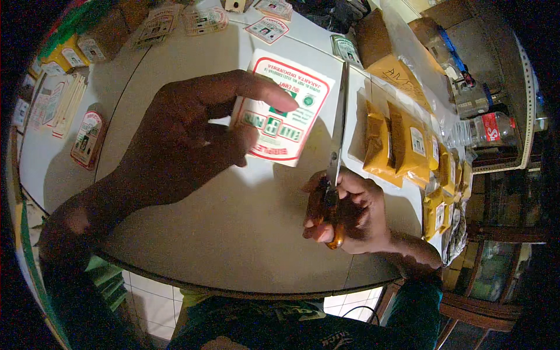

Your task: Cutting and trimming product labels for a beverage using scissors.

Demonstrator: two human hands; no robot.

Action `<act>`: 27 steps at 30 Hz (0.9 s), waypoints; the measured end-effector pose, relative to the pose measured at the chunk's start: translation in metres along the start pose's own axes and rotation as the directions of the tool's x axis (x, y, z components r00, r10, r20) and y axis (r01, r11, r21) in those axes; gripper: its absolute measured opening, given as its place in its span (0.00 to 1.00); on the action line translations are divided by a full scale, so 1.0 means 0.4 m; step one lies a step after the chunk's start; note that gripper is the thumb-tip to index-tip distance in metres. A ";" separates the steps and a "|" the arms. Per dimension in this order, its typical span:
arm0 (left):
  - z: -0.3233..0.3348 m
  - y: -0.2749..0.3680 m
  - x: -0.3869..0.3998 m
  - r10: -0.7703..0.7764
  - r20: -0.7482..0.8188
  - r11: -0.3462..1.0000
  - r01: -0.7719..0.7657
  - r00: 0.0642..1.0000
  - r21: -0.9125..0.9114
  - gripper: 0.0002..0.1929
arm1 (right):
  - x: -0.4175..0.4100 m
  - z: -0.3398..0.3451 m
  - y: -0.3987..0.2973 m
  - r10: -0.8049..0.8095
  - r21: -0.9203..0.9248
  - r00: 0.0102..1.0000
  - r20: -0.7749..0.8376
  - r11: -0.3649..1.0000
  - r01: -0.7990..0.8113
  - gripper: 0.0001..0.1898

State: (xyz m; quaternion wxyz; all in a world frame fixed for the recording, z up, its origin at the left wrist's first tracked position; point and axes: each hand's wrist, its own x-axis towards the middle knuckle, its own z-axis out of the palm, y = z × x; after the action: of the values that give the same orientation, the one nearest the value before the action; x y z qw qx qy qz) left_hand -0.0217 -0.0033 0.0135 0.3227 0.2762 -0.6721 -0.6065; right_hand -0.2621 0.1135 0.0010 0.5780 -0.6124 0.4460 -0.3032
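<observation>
A printed white label sheet with a red border (313, 127) is pinched between the thumb and fingers of my left hand (197, 118), above the middle of the table. To its right, my right hand (350, 210) grips a pair of scissors (337, 131) by the orange-brown handles. The blades point away from me, close beside the sheet's right edge, and look nearly together. Whether they touch the paper cannot be told. The sheet seems to be a stack or a thick piece; my fingers cover part of its print.
Cut labels (267, 30) lie at the table's far side, with a label (88, 140) and a label pile (70, 103) at the left. Yellow-orange filled packets (411, 144) stand at the right, near a cardboard box (393, 65) and a plastic bottle (490, 127).
</observation>
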 end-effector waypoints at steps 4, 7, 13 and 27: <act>-0.011 -0.001 0.005 0.091 -0.034 0.983 -0.084 0.995 0.163 0.18 | 0.001 0.010 0.002 0.006 0.180 0.996 -0.091 0.984 0.010 0.42; -0.008 0.012 -0.005 0.041 -0.025 0.991 -0.037 0.999 0.131 0.11 | 0.005 0.008 0.000 0.022 0.106 0.997 -0.070 0.994 -0.015 0.48; -0.022 0.007 0.009 0.091 -0.122 0.977 -0.065 0.988 0.202 0.18 | 0.001 -0.017 0.047 -0.196 0.030 0.980 0.032 0.980 0.195 0.39; -0.032 -0.006 0.014 0.269 -0.029 0.890 -0.237 0.963 0.389 0.16 | 0.007 -0.010 0.008 -0.128 -0.127 0.989 0.069 0.983 0.136 0.37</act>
State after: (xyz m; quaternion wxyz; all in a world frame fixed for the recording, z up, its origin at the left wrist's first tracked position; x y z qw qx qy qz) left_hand -0.0155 -0.0158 0.0122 0.3662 0.2687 -0.7936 -0.4048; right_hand -0.2651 0.1094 -0.0021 0.5284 -0.6861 0.4058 -0.2922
